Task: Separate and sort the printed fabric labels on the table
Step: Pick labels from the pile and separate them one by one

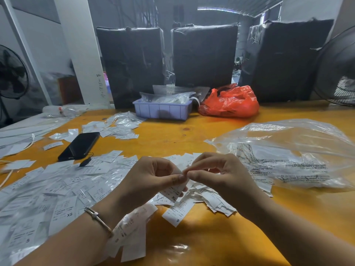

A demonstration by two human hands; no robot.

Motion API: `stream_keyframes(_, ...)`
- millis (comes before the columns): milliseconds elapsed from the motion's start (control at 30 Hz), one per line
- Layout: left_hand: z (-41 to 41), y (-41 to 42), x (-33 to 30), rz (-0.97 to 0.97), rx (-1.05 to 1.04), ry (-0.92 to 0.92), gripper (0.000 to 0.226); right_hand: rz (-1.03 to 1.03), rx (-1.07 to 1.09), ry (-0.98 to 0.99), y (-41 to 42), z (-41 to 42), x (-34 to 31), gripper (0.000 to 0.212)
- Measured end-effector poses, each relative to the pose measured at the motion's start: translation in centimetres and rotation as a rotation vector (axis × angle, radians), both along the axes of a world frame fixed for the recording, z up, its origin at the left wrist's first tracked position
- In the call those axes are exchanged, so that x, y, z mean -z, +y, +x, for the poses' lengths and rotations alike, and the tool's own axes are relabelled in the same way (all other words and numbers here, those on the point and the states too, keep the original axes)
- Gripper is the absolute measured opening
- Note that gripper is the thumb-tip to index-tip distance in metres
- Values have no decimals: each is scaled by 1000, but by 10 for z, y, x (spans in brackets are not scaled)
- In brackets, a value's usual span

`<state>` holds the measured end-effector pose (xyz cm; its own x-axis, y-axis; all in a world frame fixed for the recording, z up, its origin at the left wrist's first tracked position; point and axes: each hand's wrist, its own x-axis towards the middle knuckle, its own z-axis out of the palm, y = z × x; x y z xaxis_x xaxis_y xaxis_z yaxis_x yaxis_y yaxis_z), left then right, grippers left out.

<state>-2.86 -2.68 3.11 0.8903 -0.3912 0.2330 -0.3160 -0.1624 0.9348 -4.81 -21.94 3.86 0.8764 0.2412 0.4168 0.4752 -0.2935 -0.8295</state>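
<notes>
Orange table strewn with labels, black wrapped boxes behind, both hands pinching XL label

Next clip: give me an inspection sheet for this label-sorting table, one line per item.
Surface: orange wooden table, glossy.
Job's things: white printed labels spread left and centre; one marked XL label held between both hands.
Clutter: black phone, lilac tray of bagged items, red plastic bag, clear printed bag.
Grippers: left hand and right hand pinch the XL label, fingertips meeting.
Cables: white cord at left edge.
Surroundings: three black wrapped boxes, fan at right.
</notes>
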Motion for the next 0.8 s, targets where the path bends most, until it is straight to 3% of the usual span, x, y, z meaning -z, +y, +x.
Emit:
stream_keyframes(100, 1, 1, 0, 15, -6, -3, 27, 15, 20, 34, -4, 4, 0, 5)
stream_keyframes(200, 3, 6, -1, 30, -50, -19, 22, -58, 195, -107, -14, 12, 0, 5)
stream_keyframes(300, 8, 15, -2, 95, -199, -101, 6, -312, 430, -185, -31, 23, 2, 8)
stream_keyframes(367, 12, 21, -3, 160, -319, -140, 9, -501, 549, -166, -41, 30, 3, 11)
stream_keyframes(500, 18, 30, 0, 374, -498, -147, 20, -780, 713, -46, -57, 40, 5, 29)
stream_keyframes(600, 22, 35, 3, 582, -606, -130, 24, -959, 799, 61, -65, 44, 4, 22)
stream_keyframes(800, 22, 39, 5, 913, -762, -94, 18, -1047, 898, 150, -92, 55, 12, 22)
